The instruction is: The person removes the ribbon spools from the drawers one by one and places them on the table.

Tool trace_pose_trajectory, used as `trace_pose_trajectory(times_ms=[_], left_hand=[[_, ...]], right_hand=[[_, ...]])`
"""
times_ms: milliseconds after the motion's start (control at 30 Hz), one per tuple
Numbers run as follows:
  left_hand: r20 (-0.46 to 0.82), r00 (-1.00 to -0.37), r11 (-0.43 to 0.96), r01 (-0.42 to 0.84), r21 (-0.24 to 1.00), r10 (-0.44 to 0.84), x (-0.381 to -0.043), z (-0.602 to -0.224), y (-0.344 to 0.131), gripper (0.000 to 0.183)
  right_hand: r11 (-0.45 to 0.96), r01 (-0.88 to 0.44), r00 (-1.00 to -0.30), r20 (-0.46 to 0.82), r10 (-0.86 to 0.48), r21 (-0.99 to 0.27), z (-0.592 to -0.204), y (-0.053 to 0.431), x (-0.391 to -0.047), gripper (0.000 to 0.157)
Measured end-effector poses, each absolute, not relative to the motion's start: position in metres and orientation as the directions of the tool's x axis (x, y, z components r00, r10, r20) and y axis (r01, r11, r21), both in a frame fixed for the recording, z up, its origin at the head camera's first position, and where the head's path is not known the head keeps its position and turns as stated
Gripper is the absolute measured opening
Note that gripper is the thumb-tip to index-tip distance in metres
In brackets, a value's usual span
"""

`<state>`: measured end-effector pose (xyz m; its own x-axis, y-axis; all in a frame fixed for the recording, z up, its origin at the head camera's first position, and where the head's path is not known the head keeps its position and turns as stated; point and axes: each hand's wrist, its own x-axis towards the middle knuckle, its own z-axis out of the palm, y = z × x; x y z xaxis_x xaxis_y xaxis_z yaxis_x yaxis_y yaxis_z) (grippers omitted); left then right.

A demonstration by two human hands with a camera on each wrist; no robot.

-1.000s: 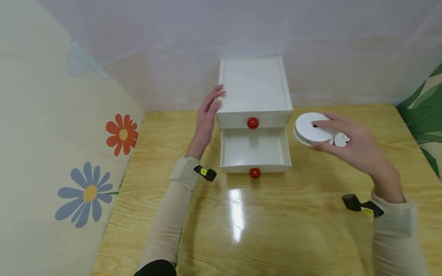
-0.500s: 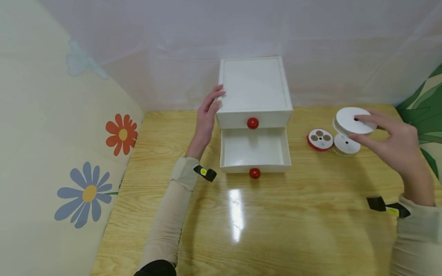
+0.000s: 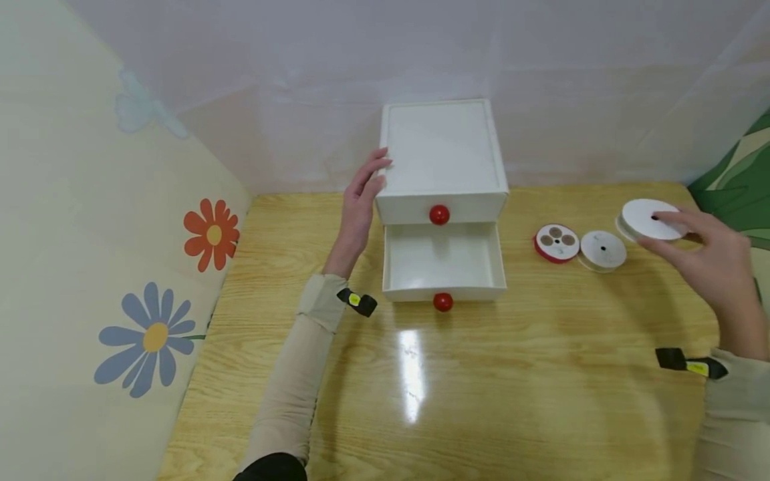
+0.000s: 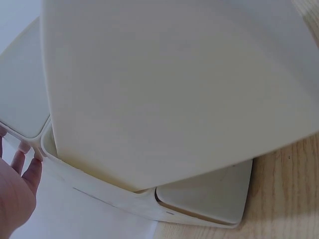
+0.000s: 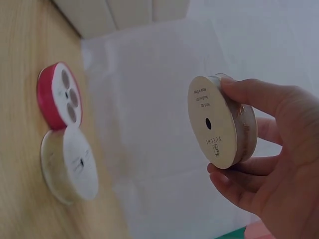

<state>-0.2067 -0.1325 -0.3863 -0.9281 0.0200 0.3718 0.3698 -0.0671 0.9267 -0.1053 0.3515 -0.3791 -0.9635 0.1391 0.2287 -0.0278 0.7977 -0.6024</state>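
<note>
My left hand (image 3: 359,210) rests against the left side of a small white drawer cabinet (image 3: 445,147), its fingertips at the top edge. The lower drawer (image 3: 397,294) is pulled out, with nothing visible inside; the upper drawer (image 3: 406,210) is closed. In the left wrist view, the pulled-out drawer's side (image 4: 174,99) fills much of the picture. On the right, my right hand (image 3: 718,264) grips a ribbon spool (image 5: 213,122) with white discs by its rim, thumb on one side and fingers on the other. It is held up off the table.
A red ribbon spool (image 3: 557,244) and a pale ribbon spool (image 3: 603,250) lie side by side on the wooden table (image 3: 517,387), right of the cabinet. Red ball knobs (image 3: 443,302) stick out from the drawers. A pale curtain (image 3: 313,80) hangs behind.
My right hand has carried the held spool rightward from beside the cabinet, past the two spools on the table, uncovering them. The left hand and the cabinet have stayed put.
</note>
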Motion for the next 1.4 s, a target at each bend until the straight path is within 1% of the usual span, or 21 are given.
trace_pose_trajectory(times_ms=[233,467,567,733,867,1033,1167,1300,1400], left_hand=[[0.372,-0.928,-0.069,0.37,0.927,0.016,-0.207,-0.387,-0.133,0.039],[0.383,-0.924,-0.074,0.381,0.922,0.018,-0.207,-0.387,-0.133,0.038],[0.385,-0.923,-0.067,0.383,0.921,0.019,-0.207,-0.387,-0.133,0.037],[0.385,-0.923,-0.055,0.383,0.922,0.022,-0.207,-0.388,-0.133,0.039],[0.381,-0.924,-0.05,0.379,0.924,0.022,-0.207,-0.388,-0.134,0.039],[0.378,-0.926,-0.05,0.376,0.925,0.026,-0.207,-0.388,-0.133,0.039],[0.372,-0.928,-0.046,0.371,0.928,0.027,-0.207,-0.387,-0.133,0.039],[0.377,-0.926,-0.045,0.376,0.926,0.027,-0.206,-0.387,-0.133,0.039],[0.383,-0.923,-0.046,0.382,0.923,0.027,-0.206,-0.387,-0.133,0.04]], right_hand=[[0.792,0.038,-0.971,0.164,0.173,-0.61,-0.397,0.367,-0.106,0.054],[0.762,0.105,-0.977,0.077,0.199,-0.639,-0.413,0.38,-0.107,0.061],[0.758,0.106,-0.978,0.071,0.197,-0.644,-0.421,0.385,-0.107,0.059],[0.783,0.102,-0.98,0.073,0.185,-0.614,-0.432,0.392,-0.107,0.052],[0.802,0.122,-0.981,0.051,0.186,-0.584,-0.44,0.399,-0.107,0.053],[0.824,0.157,-0.983,-0.004,0.184,-0.545,-0.452,0.405,-0.109,0.058],[0.823,0.173,-0.982,-0.027,0.188,-0.542,-0.459,0.408,-0.11,0.06],[0.822,0.179,-0.981,-0.03,0.194,-0.541,-0.461,0.409,-0.111,0.06],[0.837,0.161,-0.984,-0.019,0.178,-0.523,-0.463,0.41,-0.112,0.057]])
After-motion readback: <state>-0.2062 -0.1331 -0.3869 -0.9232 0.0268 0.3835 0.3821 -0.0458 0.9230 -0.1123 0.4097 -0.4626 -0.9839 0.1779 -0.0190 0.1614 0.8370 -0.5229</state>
